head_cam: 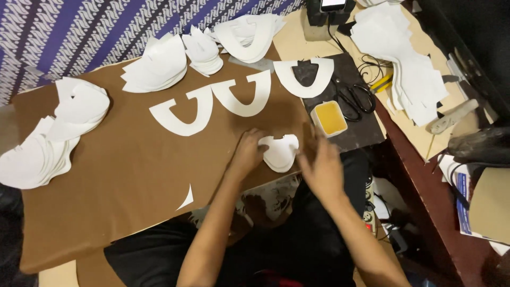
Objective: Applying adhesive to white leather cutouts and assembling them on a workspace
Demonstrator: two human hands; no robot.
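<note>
A small stack of white cut pieces [280, 152] lies at the near edge of the brown worktop [122, 175]. The left hand [248, 151] presses on its left side, fingers pinching the top piece. The right hand [322, 167] hovers just right of it, blurred, its grip released. Just beyond sits a square tub of yellow glue [329, 118], with black scissors [356, 99] beside it. Three white U-shaped pieces [244, 98] lie farther off.

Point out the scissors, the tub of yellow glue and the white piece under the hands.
scissors [357, 99], head view, on the black handles.
tub of yellow glue [329, 118], head view, on the yellow surface.
white piece [281, 152], head view, on its middle.
</note>
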